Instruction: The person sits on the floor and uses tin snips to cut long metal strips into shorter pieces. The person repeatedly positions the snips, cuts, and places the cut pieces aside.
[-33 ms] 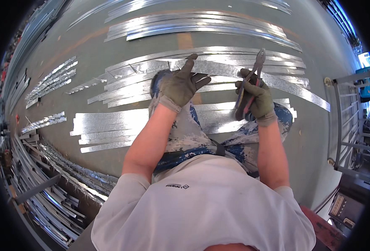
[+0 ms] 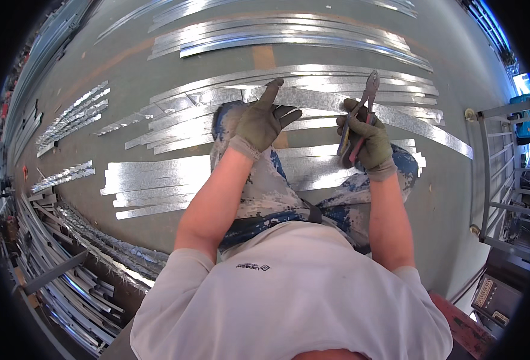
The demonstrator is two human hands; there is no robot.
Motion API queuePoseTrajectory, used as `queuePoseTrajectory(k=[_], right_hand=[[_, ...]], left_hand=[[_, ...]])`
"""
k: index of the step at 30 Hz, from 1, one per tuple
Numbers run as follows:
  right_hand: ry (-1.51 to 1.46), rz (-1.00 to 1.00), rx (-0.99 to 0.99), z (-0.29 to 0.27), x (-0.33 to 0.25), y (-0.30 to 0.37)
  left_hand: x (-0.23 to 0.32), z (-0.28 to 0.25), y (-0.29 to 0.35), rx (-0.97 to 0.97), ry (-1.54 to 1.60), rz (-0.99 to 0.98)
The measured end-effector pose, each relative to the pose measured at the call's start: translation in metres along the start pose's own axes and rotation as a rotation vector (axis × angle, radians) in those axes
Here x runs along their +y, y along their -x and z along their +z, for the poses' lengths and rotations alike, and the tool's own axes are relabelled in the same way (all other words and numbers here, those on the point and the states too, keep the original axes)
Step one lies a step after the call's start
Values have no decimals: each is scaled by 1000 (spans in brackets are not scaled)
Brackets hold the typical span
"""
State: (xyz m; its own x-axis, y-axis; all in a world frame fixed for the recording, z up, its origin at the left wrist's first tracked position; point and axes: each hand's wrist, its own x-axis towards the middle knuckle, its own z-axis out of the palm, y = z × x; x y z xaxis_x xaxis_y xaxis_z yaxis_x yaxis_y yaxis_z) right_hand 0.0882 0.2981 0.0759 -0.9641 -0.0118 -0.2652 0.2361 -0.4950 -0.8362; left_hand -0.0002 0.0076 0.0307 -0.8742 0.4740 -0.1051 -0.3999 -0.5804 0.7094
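Observation:
My left hand (image 2: 257,127), in an olive work glove, has its fingers spread over a long galvanized metal strip (image 2: 313,98). One finger points away from me and the others reach to the right; whether it touches the strip I cannot tell. My gloved right hand (image 2: 373,141) is closed round a pair of pliers (image 2: 370,96) with coloured handles. The jaws point up and away, in front of the strip, which slants down to the right past that hand. Flat metal strips (image 2: 184,129) lie in a row beneath and around my hands.
Nearer my legs lies another stack of strips (image 2: 157,180); a longer bundle (image 2: 289,36) is farther off. Narrow crumpled strips (image 2: 76,117) lie left. A rack of metal lengths (image 2: 67,294) stands at lower left, a grey metal frame (image 2: 484,174) at right.
My left hand and left knee have shifted very slightly. The pliers' handles have turned a little in my right hand. The strips look unmoved.

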Motion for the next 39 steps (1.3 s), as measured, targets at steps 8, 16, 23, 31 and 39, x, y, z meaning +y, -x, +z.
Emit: queuePoseTrajectory(k=[8,16,23,31,39], right_hand=[[-118,104,53,-39,41,-10],[-231,130,39,-72,75,-19],[-173,257,42,-25,65,20],[176,455,-5,42,126,51],[298,458,137,53,109,41]], left_hand=[[-18,13,-25,337,93,-210],[-28,14,-35,357,92,-261],[-36,0,-34,322,83,-202],[-44,-3,-38,251,56,-162],[-46,1,-38,261,108,-217]])
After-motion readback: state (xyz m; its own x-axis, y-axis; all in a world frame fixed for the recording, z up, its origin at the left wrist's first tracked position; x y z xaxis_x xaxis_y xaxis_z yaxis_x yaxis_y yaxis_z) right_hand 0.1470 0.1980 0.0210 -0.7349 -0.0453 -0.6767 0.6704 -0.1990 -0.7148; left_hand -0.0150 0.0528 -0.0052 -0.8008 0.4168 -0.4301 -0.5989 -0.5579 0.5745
